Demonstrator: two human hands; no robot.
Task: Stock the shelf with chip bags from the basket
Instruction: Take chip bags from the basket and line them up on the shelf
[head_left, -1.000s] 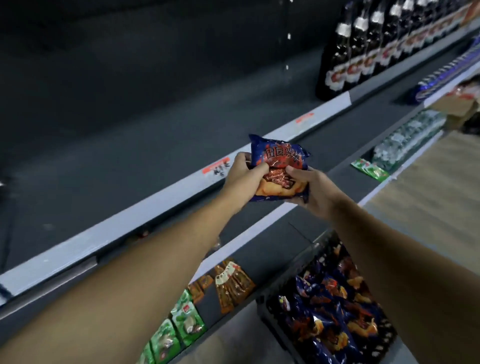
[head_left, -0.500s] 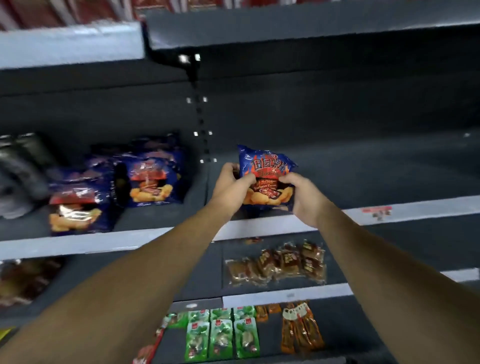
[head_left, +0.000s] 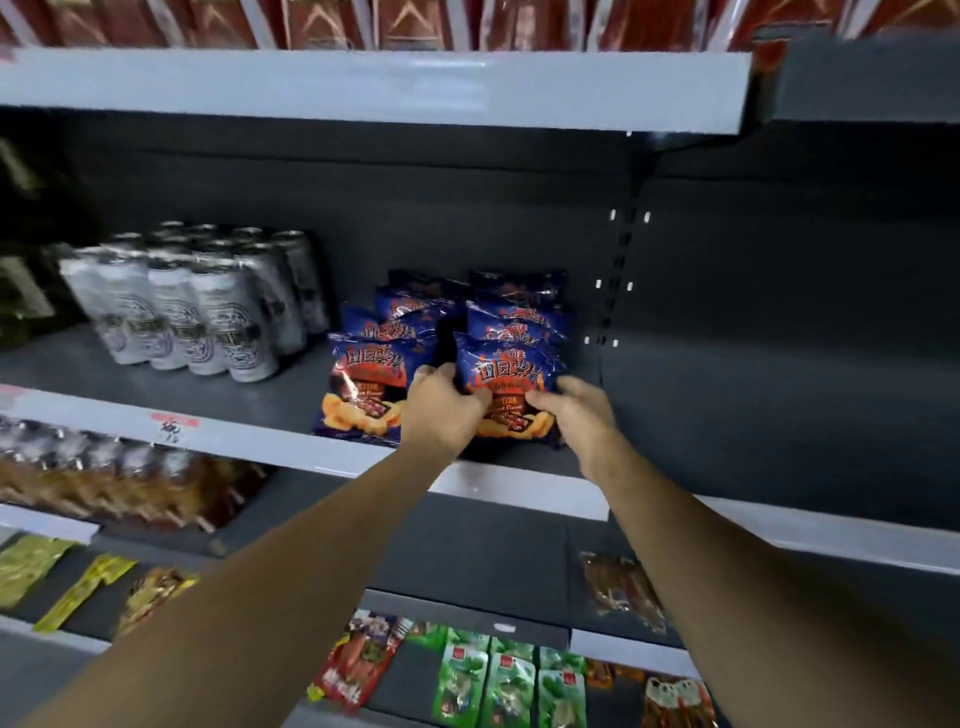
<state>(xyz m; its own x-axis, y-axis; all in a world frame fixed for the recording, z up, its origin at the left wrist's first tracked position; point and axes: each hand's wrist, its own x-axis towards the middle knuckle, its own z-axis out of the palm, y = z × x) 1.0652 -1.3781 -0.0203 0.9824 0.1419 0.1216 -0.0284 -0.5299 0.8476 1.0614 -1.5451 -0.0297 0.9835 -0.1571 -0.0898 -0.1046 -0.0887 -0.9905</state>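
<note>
On the grey shelf (head_left: 244, 405) in front of me a shrink-wrapped pack of silver cans (head_left: 208, 306) stands at the left, well apart from the chips, and a red price label (head_left: 174, 423) is stuck on the white front edge below it. In the middle there are two rows of blue chip bags going toward the back wall, a left row (head_left: 400, 317) and a right row (head_left: 514, 312), all upright. The front bag of the left row (head_left: 363, 389) stands just beside my left hand. The slotted post (head_left: 621, 260) of the rack rises just to the right of the rows. Above, an upper shelf (head_left: 363, 85) carries red packages (head_left: 410, 23). On the lower shelves lie yellow packets (head_left: 83, 584), brown snack packets (head_left: 621, 587) and green packets (head_left: 509, 686). Nothing stands between me and the chips. Both my arms are stretched forward and up to the shelf. I grasp one chip bag (head_left: 506, 374) with both hands: the left hand (head_left: 441, 410) curls round its left side with the thumb on the front, and the right hand (head_left: 576, 415) grips its lower right side. The bag is upright at the front of the right row, touching the bag behind it, with its bottom at the shelf board near the front edge. I cannot tell if it rests there fully.
</note>
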